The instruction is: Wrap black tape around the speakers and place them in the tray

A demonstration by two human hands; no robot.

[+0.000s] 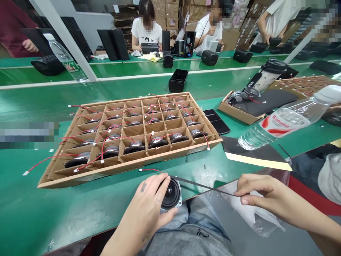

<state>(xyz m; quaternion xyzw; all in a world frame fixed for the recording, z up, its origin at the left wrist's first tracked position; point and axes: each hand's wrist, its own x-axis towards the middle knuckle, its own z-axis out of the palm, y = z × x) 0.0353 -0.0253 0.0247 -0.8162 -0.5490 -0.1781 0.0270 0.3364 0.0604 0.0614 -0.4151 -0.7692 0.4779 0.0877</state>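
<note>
A round black speaker driver [173, 193] with a metal frame lies face up at the table's front edge. My left hand [151, 195] curls around its left side, fingertips on the upper rim. From that rim a thin black strip [202, 185] runs taut to the right. Its far end is pinched between thumb and forefinger of my right hand [252, 192]. A red lead with a white plug [141, 170] sticks out above my left hand. Just beyond stands a divided cardboard box [133, 156] holding several speaker drivers with red leads.
At right are a water bottle [279, 122], a black sheet with a pale edge [255, 156], a dark phone-like slab [217, 121] and a small carton [247, 113]. A black speaker housing [178, 81] sits behind the box. Several people work across the green table.
</note>
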